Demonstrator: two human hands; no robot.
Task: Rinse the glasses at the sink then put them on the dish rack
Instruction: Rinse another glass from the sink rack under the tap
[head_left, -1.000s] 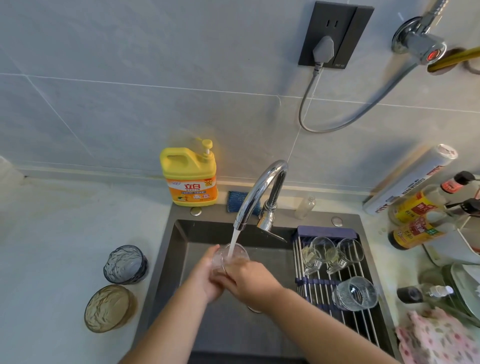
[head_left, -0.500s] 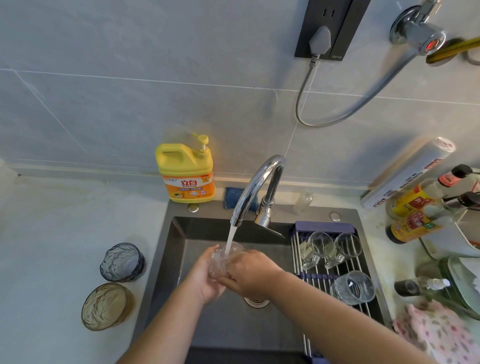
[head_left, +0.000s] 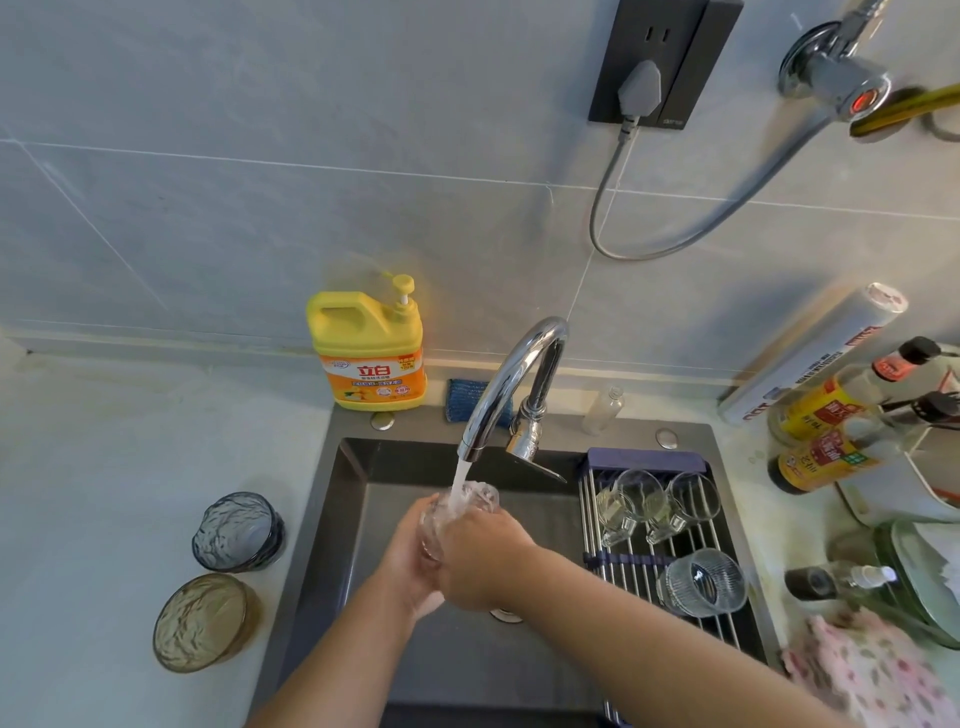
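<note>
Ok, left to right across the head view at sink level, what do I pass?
Blue glass, left hand, right hand (both gripping the glass under the tap), dish rack, dark sauce bottle.

Grey tiled wall (head_left: 260, 171), pale countertop (head_left: 104, 441)

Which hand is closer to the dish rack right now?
Right. The right hand grips the glass on the side facing the dish rack; the left hand holds that glass from the opposite side, farther left.
</note>
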